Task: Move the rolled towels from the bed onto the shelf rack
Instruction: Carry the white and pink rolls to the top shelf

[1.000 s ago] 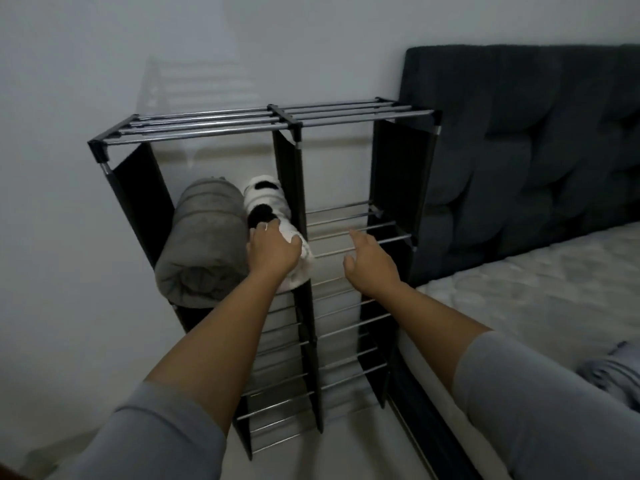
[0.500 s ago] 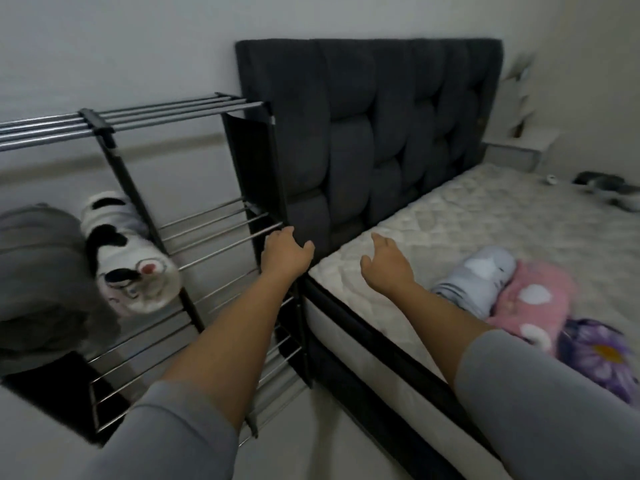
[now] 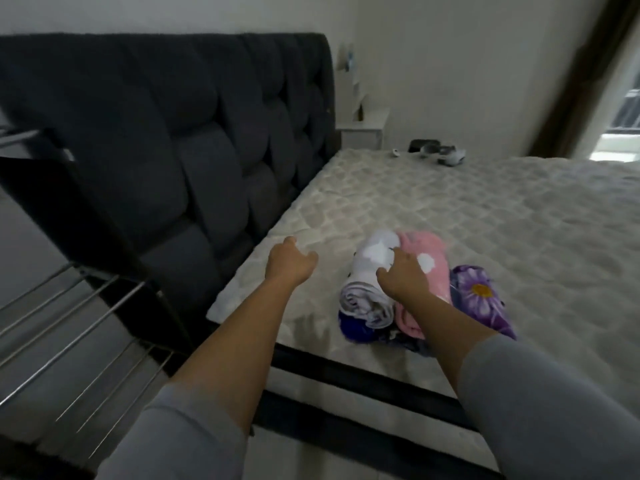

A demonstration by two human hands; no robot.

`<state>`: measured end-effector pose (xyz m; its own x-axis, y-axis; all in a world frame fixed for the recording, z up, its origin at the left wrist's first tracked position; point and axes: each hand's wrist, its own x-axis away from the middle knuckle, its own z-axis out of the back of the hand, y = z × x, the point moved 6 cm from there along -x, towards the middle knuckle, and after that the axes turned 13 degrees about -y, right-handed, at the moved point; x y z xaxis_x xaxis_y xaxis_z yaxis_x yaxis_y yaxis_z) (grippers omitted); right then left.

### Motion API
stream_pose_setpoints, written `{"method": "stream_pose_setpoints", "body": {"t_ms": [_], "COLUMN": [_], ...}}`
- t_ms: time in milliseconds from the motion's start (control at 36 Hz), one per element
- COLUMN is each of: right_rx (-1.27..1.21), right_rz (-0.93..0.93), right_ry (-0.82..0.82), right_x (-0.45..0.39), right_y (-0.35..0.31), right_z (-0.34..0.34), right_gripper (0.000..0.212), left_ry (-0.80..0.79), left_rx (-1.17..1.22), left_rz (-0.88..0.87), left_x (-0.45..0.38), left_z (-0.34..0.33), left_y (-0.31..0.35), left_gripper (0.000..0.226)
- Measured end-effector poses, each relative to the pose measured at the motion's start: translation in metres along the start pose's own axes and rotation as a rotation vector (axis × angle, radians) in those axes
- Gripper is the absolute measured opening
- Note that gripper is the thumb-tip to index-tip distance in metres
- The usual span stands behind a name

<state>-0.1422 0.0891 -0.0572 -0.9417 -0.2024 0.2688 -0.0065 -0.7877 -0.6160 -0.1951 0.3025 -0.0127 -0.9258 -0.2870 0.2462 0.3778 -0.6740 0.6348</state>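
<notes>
Three rolled towels [image 3: 398,285] crowd together — headboard [image 3: 173,150] and shelf rack [image 3: 69,323] left.

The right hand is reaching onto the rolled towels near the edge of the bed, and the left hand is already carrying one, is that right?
Not quite. The head view shows the left hand empty, loosely curled over bare mattress. The rest holds: the right hand is reaching onto the rolled towels, over the white towel and pink towel, near the bed's edge.
</notes>
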Motion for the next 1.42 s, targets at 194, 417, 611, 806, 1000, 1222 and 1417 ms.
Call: {"method": "stream_pose_setpoints", "body": {"t_ms": [194,417,611,806,1000,1222,1417], "right_rx": [-0.090,-0.082,-0.074,-0.122,-0.166,-0.096,-0.063], "right_rz": [-0.183,-0.321,-0.394,-0.482,-0.531,-0.615,-0.592], "right_ry": [0.060,0.058,0.058,-0.013,-0.078,-0.144,-0.159], "right_x": [-0.016,-0.031,-0.069,-0.120,-0.176,-0.213,-0.227], "right_y": [0.037,0.079,0.109,0.131,0.149,0.165,0.172], "right_z": [0.003,-0.003,0.006,0.008,-0.004,-0.008,-0.015], "right_gripper": [0.068,0.080,0.089,0.105,0.122,0.129,0.127], "left_ry": [-0.156,-0.347,-0.447,-0.546,-0.613,-0.565,-0.526], "left_rx": [-0.049,-0.086,-0.131,-0.174,-0.045,-0.099,-0.132], "left_rz": [-0.054,-0.029,0.008,0.145,0.313,0.370,0.370], "left_x": [-0.051,-0.091,-0.132,-0.173,-0.206,-0.245,-0.259], "left_z": [-0.037,-0.095,-0.140,-0.185,-0.218,-0.244,-0.253], "left_y": [0.019,0.022,0.033,0.034,0.038,0.029,0.022], "left_gripper": [0.070,0.075,0.089,0.112,0.128,0.157,0.152]}}
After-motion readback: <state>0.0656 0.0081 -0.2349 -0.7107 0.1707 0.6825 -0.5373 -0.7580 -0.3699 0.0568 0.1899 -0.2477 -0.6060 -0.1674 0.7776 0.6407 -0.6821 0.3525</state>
